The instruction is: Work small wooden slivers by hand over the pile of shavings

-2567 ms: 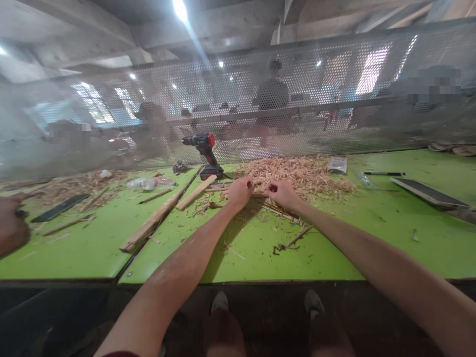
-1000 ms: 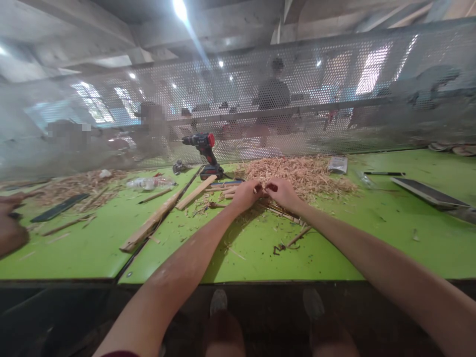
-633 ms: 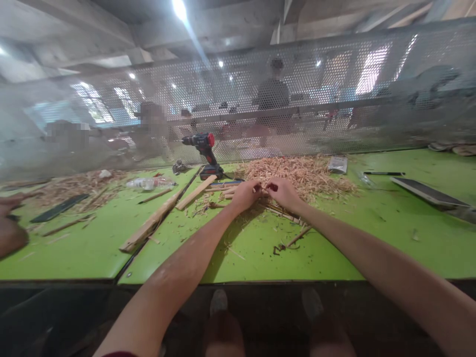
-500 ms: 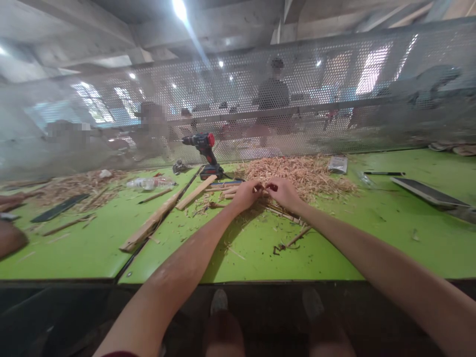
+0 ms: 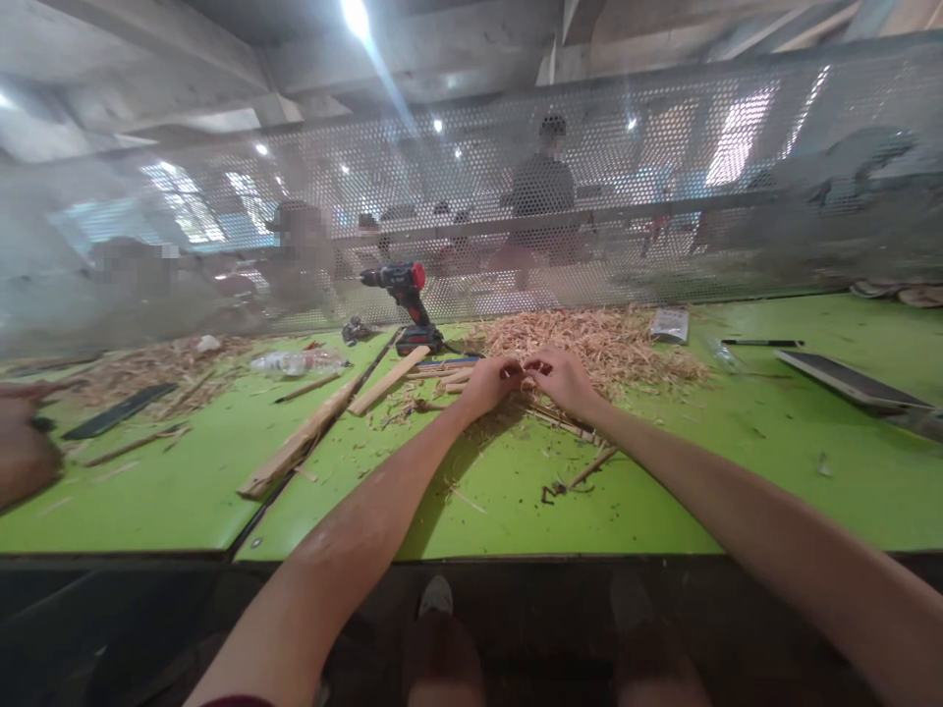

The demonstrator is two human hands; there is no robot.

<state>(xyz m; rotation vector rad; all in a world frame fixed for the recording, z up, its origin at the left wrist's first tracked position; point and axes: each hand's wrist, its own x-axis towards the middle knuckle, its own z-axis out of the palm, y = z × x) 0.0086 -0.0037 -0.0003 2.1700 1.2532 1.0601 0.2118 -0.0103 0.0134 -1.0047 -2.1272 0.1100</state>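
Note:
My left hand (image 5: 489,384) and my right hand (image 5: 560,381) meet fingertip to fingertip over the green table. Both are closed in a pinch, and whatever small thing sits between the fingers is too tiny to make out. Just behind them lies a heap of pale wood shavings (image 5: 589,339). Thin wooden sticks (image 5: 556,420) rest on the table beneath my right wrist, and more short wood pieces (image 5: 457,376) lie left of my left hand. A short stick with a dark twisted bit (image 5: 589,469) is nearer to me.
A cordless drill (image 5: 408,304) stands upright behind the wood. Left of my arm are a flat wood strip (image 5: 389,381), a long wooden bar (image 5: 295,447) and a plastic bottle (image 5: 295,363). A tablet (image 5: 855,381) lies right. A perforated screen (image 5: 457,216) backs the table (image 5: 648,511). Another person's hand (image 5: 26,442) is far left.
My right hand has lifted and turned very slightly, while my fingertips stay together. At the far left, the other person's hand and arm have shifted.

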